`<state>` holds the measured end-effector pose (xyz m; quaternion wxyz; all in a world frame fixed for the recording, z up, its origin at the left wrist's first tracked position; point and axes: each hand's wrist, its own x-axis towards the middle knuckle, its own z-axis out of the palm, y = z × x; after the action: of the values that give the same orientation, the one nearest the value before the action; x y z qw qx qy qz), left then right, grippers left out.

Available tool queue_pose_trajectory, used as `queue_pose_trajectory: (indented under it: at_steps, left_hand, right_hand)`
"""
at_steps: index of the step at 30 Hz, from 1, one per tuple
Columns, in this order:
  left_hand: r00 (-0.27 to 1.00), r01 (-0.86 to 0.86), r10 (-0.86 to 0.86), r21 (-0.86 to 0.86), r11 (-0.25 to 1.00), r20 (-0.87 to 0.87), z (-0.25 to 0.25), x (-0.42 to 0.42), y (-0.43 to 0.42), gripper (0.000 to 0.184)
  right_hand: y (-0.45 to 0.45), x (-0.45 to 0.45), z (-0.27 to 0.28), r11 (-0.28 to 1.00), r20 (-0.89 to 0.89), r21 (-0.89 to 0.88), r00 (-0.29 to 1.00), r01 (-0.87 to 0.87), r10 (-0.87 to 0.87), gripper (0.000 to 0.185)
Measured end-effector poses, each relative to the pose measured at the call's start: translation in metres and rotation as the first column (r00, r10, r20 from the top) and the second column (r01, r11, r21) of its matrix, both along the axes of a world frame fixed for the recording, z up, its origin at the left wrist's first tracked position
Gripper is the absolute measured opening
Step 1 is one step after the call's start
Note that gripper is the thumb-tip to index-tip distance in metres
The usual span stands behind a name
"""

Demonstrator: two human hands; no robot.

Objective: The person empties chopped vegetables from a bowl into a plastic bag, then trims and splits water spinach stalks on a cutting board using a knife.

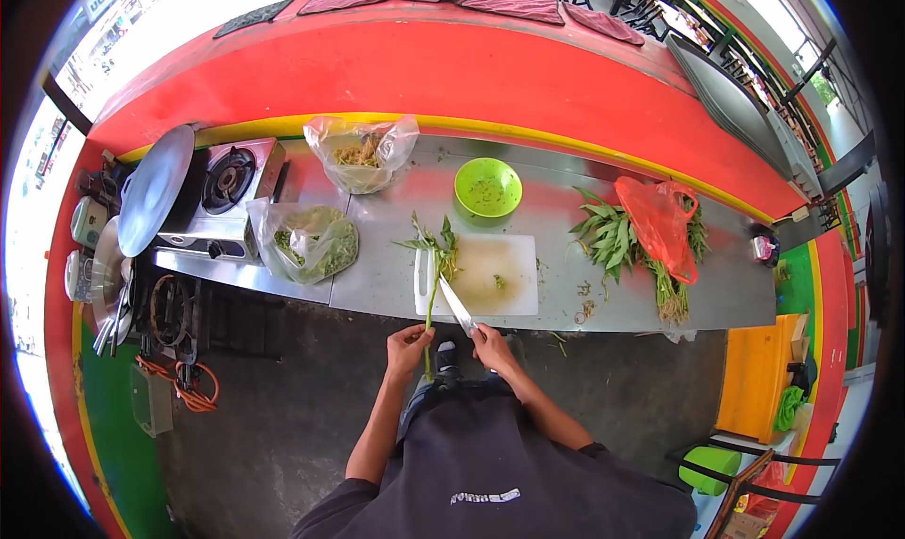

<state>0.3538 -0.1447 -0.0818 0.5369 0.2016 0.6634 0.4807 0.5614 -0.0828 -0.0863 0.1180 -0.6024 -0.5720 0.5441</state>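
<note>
Our left grip (407, 348) is pinching a leafy green stem (432, 298); our right grip (492, 347) is clasping a long silver-bladed knife (456, 303).

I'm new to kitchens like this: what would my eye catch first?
Probably the bright red wall behind the metal counter. Then the lime-green bowl beyond the white cutting board, and the red plastic bag over leafy greens on the right. Nearer, the right hand holds a knife.

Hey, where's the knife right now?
In the head view, the knife is in the right hand, just below centre, its blade angled up-left over the white cutting board, right of the green stem in the left hand.
</note>
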Motion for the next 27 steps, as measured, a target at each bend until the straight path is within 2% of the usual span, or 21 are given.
queue_pose_trajectory:
  at_steps: [2, 10, 14, 19, 22, 24, 25, 27]
  left_hand:
    - [1.0, -0.004, 0.004, -0.003, 1.0, 0.001, -0.002, 0.001, -0.002, 0.028]
    - [0.999, -0.028, 0.029, 0.034, 0.999, -0.033, 0.001, 0.007, -0.004, 0.03]
    - [0.999, -0.049, 0.047, 0.086, 0.995, 0.023, 0.011, 0.007, -0.002, 0.028]
    - [0.999, -0.033, 0.032, 0.148, 0.988, 0.008, 0.031, 0.007, -0.001, 0.026]
    - [0.99, -0.109, 0.123, 0.172, 0.979, -0.071, 0.031, 0.005, 0.0, 0.025]
    - [0.9, -0.051, 0.165, 0.278, 0.959, -0.404, 0.029, 0.002, 0.003, 0.023]
    - [0.899, -0.053, 0.167, 0.279, 0.959, -0.404, 0.028, 0.002, 0.004, 0.023]
    - [0.77, 0.062, 0.102, 0.233, 0.971, -0.63, 0.023, 0.001, 0.003, 0.021]
  right_hand:
    - [0.001, -0.002, 0.01, 0.998, 0.016, -0.055, 1.0, 0.001, 0.0, 0.038]
    - [0.003, 0.0, -0.007, 0.992, 0.021, 0.117, 0.999, -0.04, 0.038, 0.034]
    - [0.002, 0.002, 0.001, 0.993, 0.044, 0.105, 0.998, -0.051, 0.047, 0.033]
    - [0.0, 0.003, -0.03, 0.926, 0.11, 0.365, 0.992, -0.101, 0.065, 0.029]
    - [-0.001, 0.002, -0.023, 0.932, 0.113, 0.347, 0.991, -0.102, 0.067, 0.029]
    - [-0.001, 0.003, -0.011, 0.955, 0.088, 0.281, 0.993, -0.096, 0.074, 0.03]
    - [0.0, 0.003, -0.005, 0.973, 0.065, 0.214, 0.995, -0.09, 0.077, 0.03]
    - [-0.001, 0.002, 0.001, 0.976, 0.061, 0.203, 0.996, -0.083, 0.072, 0.031]
